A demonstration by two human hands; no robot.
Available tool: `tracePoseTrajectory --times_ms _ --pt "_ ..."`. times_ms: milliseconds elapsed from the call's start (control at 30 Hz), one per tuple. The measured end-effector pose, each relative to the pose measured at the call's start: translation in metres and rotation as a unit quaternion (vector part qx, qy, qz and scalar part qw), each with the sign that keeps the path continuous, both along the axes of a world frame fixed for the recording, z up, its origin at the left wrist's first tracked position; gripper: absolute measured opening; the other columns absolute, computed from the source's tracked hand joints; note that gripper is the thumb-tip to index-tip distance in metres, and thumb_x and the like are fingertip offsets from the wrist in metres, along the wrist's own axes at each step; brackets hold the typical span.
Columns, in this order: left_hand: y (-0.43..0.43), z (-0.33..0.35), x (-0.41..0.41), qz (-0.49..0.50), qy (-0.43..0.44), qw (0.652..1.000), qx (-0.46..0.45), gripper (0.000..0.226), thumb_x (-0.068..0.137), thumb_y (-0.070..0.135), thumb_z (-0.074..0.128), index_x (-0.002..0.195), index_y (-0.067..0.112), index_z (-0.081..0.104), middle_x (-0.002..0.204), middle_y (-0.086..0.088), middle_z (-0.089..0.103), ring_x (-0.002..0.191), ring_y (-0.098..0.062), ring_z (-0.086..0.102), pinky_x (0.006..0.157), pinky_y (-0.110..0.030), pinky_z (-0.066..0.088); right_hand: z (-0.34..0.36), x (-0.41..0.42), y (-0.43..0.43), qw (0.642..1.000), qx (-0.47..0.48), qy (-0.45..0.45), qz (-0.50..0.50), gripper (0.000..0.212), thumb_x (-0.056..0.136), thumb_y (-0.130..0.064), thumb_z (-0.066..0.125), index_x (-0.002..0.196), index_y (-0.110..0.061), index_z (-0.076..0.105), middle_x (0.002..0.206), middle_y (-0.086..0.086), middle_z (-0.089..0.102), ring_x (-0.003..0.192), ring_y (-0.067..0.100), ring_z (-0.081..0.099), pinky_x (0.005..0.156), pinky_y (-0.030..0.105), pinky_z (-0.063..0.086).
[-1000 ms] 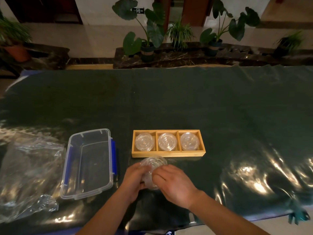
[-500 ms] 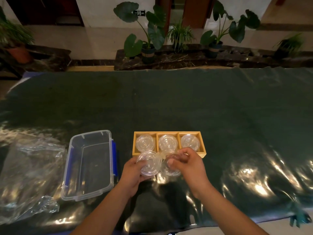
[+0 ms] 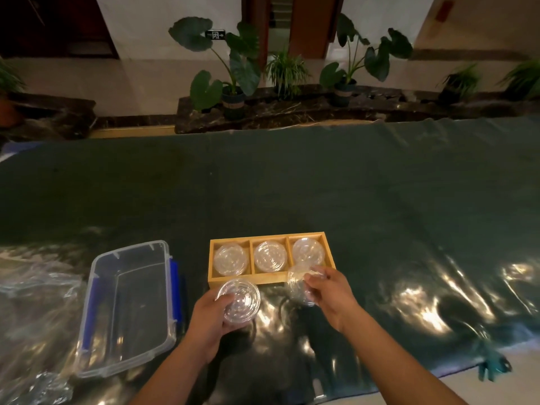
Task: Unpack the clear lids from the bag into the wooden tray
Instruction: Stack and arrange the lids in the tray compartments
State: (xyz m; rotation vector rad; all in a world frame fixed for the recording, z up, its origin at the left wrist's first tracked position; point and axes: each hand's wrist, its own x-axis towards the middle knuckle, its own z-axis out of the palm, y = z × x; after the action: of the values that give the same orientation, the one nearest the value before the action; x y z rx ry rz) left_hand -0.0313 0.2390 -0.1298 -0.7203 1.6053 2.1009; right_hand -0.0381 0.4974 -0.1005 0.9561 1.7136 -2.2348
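Observation:
A wooden tray [image 3: 248,282] with three compartments sits on the dark table cover, and clear round lids [image 3: 269,256] lie in each compartment. My left hand [image 3: 211,318] holds a small stack of clear lids [image 3: 239,299] just in front of the tray's left end. My right hand [image 3: 330,293] pinches another clear lid [image 3: 296,283] at the tray's front right corner. The crumpled clear bag [image 3: 32,314] lies at the far left.
A clear plastic box [image 3: 128,305] with blue clips stands left of the tray, beside the bag. The shiny dark cover [image 3: 380,214] spreads over the whole table. Potted plants [image 3: 233,80] line a ledge beyond the far edge.
My hands have drawn apart, splitting the lids between them. The right hand has carried its lid right toward the tray's right end; the left stays near the front left.

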Motion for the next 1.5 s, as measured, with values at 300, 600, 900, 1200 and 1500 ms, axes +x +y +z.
tracePoseTrajectory --times_ms 300,600,900,1200,1500 --pt "0.004 -0.005 -0.013 0.011 -0.003 1.0 0.002 0.025 0.099 0.009 0.06 0.123 0.01 0.066 0.119 -0.021 0.072 0.108 -0.039 0.071 0.073 -0.047 0.064 -0.018 -0.068 0.05 0.975 0.219 -0.026 -0.009 0.037 0.083 -0.002 0.067 0.115 -0.019 0.06 0.11 0.006 0.064 0.092 0.023 0.066 0.071 0.036 0.058" --pt "0.012 -0.011 -0.034 0.026 -0.013 0.999 0.014 0.034 0.097 0.01 0.063 0.131 0.011 0.061 0.124 -0.019 0.07 0.109 -0.037 0.072 0.074 -0.048 0.064 -0.034 -0.118 0.04 0.933 0.349 -0.021 0.084 0.04 0.085 -0.013 0.072 0.123 -0.026 0.064 0.102 -0.006 0.066 0.094 0.02 0.067 0.083 0.032 0.056" --pt "0.016 -0.012 -0.035 0.03 -0.029 0.999 0.014 0.036 0.099 0.01 0.061 0.135 0.012 0.059 0.127 -0.019 0.069 0.112 -0.038 0.07 0.08 -0.05 0.063 -0.055 -0.123 0.04 0.768 0.608 -0.002 0.203 0.05 0.084 -0.039 0.073 0.132 -0.029 0.062 0.133 0.002 0.053 0.122 0.025 0.047 0.1 0.036 0.041" --pt "0.02 -0.005 -0.038 0.024 -0.027 0.999 0.017 0.033 0.099 0.008 0.06 0.132 0.011 0.06 0.127 -0.019 0.069 0.112 -0.037 0.07 0.077 -0.049 0.063 -0.062 -0.115 0.044 0.748 0.629 -0.015 0.212 0.048 0.09 -0.047 0.06 0.132 -0.026 0.057 0.127 -0.003 0.064 0.123 0.025 0.044 0.094 0.038 0.037" --pt "0.028 0.004 -0.047 0.036 -0.029 0.999 0.025 0.034 0.099 0.006 0.059 0.133 0.012 0.057 0.128 -0.017 0.067 0.112 -0.036 0.069 0.078 -0.05 0.064 -0.039 -0.102 0.045 0.841 0.525 0.015 0.131 0.043 0.093 -0.04 0.061 0.132 -0.022 0.06 0.135 0.002 0.059 0.128 0.028 0.044 0.102 0.041 0.04"
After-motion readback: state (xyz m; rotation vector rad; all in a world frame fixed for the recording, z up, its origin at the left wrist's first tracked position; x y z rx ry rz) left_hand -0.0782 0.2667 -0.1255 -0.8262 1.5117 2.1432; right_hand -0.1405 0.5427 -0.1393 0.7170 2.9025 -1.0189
